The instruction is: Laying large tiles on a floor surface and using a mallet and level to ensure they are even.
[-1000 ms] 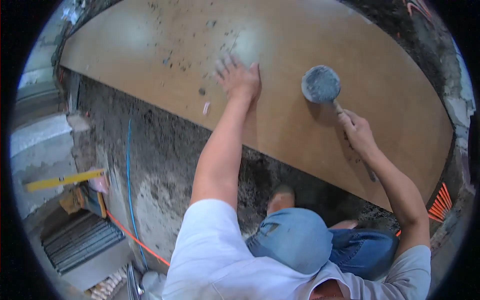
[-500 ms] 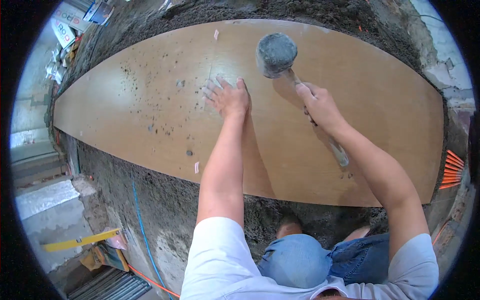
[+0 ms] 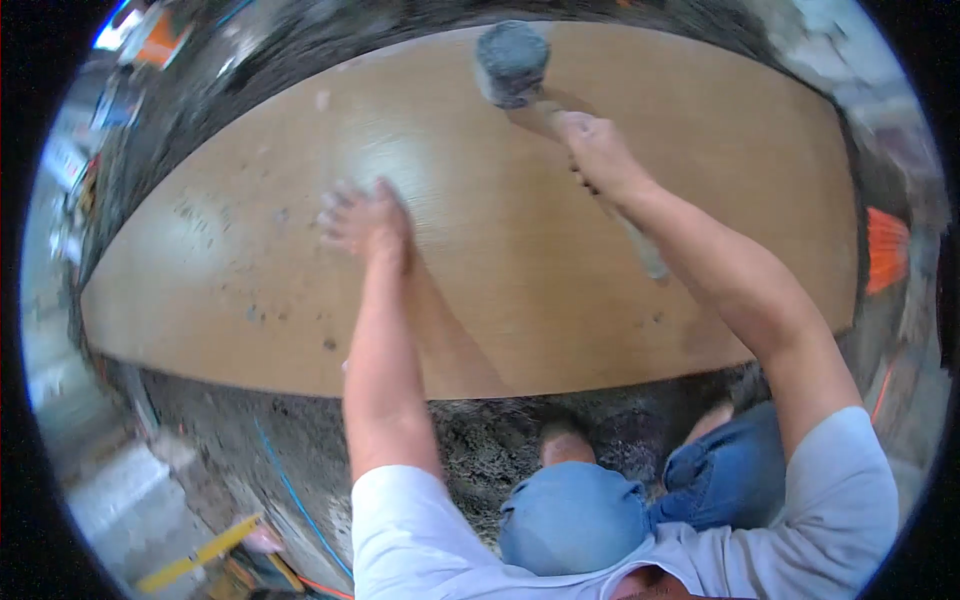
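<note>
Head view: your right hand (image 3: 598,150), fingers wrapped on the handle, has swung the grey round-headed rubber mallet (image 3: 512,62) up to 12 o'clock since a second ago, your left hand (image 3: 368,218) still spread flat on the large tan wood-look floor tile (image 3: 500,250), so tapping-in continues.

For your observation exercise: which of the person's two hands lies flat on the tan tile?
The left hand, fingers spread on the tile; the right hand grips a mallet.
</note>
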Motion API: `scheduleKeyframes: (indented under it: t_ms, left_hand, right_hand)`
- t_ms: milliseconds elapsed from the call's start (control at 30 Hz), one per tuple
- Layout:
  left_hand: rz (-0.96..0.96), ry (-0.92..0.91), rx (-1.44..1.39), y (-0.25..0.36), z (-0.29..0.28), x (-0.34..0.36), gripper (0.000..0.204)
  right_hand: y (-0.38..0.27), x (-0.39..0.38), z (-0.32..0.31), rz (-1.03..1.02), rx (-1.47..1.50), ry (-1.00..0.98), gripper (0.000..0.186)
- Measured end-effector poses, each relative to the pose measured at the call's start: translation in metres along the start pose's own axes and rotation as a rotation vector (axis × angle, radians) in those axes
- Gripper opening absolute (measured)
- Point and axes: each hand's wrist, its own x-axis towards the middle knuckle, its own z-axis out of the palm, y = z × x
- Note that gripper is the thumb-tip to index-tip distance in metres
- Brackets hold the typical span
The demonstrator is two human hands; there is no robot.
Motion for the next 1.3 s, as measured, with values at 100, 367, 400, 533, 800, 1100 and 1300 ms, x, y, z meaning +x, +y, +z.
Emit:
scheduleKeyframes:
  t_ms: [100,367,400,533,800,1100,1300]
  left_hand:
    - [0.047,-0.012,0.055,-0.001,0.005,0.002,0.062]
    - [0.170,-0.018,0.139,0.022,0.037,0.024,0.048]
    - [0.263,-0.176,0.055,0.038,0.049,0.031,0.043]
    - [1.221,-0.002,-0.302,0.267,0.006,-0.164,0.059]
    - [1.287,-0.141,-0.059,0.368,0.000,-0.265,0.072]
    - [1.350,-0.075,-0.030,0.372,0.005,-0.265,0.073]
    - [1.388,-0.040,-0.035,0.371,0.013,-0.261,0.072]
  right_hand:
    - [0.026,-0.006,-0.043,0.119,0.028,-0.016,0.041]
    - [0.119,-0.089,-0.181,-0.132,-0.102,0.391,0.039]
    - [0.118,-0.098,-0.192,-0.128,-0.098,0.419,0.039]
    - [0.124,-0.094,-0.253,0.297,0.240,0.372,0.035]
    - [0.149,-0.062,-0.372,0.148,0.291,0.707,0.036]
    - [0.202,-0.057,-0.443,0.282,0.078,0.921,0.040]
    - [0.213,-0.097,-0.466,0.258,0.201,0.995,0.038]
